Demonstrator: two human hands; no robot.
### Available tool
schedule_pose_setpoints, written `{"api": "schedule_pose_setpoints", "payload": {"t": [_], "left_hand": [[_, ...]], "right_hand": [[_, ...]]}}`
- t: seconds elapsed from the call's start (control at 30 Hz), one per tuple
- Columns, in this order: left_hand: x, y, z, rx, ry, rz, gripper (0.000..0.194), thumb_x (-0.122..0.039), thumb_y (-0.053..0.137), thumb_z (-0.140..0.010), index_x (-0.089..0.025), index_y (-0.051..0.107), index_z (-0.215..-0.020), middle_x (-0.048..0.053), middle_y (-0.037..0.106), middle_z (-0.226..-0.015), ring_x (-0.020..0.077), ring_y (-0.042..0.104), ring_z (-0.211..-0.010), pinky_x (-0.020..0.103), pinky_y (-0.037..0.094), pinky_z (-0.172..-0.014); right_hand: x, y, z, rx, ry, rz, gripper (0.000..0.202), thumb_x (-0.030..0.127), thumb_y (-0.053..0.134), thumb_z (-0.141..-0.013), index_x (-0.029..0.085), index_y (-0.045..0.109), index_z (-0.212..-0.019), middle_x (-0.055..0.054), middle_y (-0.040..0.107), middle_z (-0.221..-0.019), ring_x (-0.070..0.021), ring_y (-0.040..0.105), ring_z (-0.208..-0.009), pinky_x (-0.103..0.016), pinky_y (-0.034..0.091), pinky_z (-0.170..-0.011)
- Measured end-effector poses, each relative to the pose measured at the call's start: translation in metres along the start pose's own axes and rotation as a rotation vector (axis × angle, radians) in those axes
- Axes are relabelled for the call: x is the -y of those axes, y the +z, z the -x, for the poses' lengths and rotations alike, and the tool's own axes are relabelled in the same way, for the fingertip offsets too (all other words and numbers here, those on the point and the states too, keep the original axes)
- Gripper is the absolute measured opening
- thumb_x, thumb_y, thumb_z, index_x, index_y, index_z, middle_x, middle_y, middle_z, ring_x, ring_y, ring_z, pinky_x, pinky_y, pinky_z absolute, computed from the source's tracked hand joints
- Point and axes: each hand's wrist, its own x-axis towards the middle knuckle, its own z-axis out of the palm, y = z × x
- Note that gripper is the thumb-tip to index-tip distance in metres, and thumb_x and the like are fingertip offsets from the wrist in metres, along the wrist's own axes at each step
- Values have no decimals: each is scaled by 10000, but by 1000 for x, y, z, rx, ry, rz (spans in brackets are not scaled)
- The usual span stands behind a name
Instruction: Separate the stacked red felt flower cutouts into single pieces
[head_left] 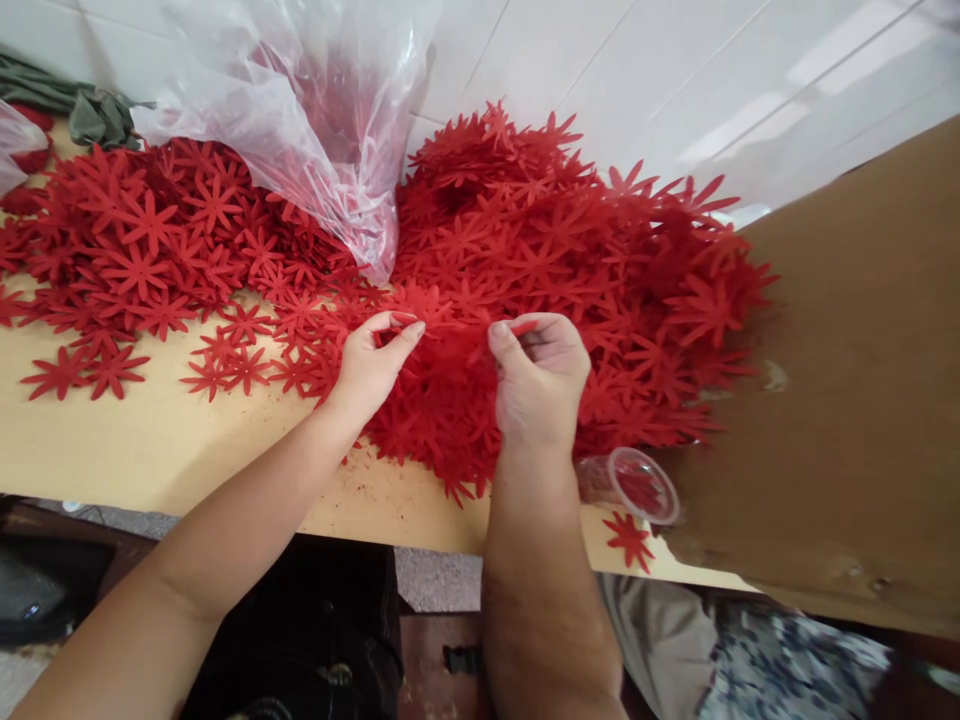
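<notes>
Taking the clear plastic bag (352, 150) as the landmark, both hands are in front of its drooping lower end, on the person's side. The left hand (377, 352) is the nearer one, almost directly before the bag's tip; the right hand (541, 365) sits farther off to the bag's right. Each grip is a pinch with the thumb pressed against the fingers: the left is closed on a red tip (403, 317), the right on a red strip (525, 327). The line from one held bit to the other runs sideways, left to right, across the front of the bag. Between the hands it is blurred red on red, so these may be two ends of a single flower-shaped piece, though I cannot be sure.

The held bits are bright red and narrow, much like the petals of the red flower pieces (536, 262) heaped to the bag's right. Those look thin, with slim, rounded petals spreading from a centre, and some curl upward. More lie heaped to the bag's left, on the pale surface (67, 450). A clear cup (600, 482) lies tipped over, well to the bag's right and nearer the person.
</notes>
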Motion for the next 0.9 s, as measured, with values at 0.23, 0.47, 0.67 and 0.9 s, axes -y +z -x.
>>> {"api": "schedule_pose_setpoints", "payload": {"t": [0.23, 0.47, 0.67, 0.9], "left_hand": [[-1, -2, -3, -63, -24, 60, 53, -205, 615, -700, -174, 574, -711, -40, 559, -679, 84, 493, -688, 244, 385, -739], [-2, -2, -5, -46, -37, 95, 78, -190, 642, -673, -157, 573, -686, -43, 570, -670, 71, 501, -679, 229, 395, -743], [0, -3, -4, 19, -51, 160, 117, -256, 637, -691, -163, 567, -694, -40, 575, -676, 73, 522, -692, 241, 417, -778], [-1, 0, -1, 66, -134, 131, 225, -344, 642, -729, -174, 554, -847, 10, 605, -875, 127, 556, -892, 297, 413, -874]], "right_hand": [[-16, -12, -16, -199, -44, 12, 250, 354, 713, -640, 212, 509, -672, 48, 480, -605, -87, 457, -509, -263, 426, -520], [-8, -21, -19, 127, -224, 304, 438, 451, 661, -684, 253, 556, -1060, -65, 536, -1175, -228, 523, -1094, -479, 432, -937], [0, -3, 1, 383, -398, 654, 324, 374, 677, -688, 239, 625, -978, -87, 567, -1162, -288, 461, -1153, -547, 336, -1007], [3, -5, 13, 259, -312, 449, 314, 339, 533, -805, 226, 542, -1098, -92, 548, -1111, -225, 521, -1061, -434, 474, -876]]}}
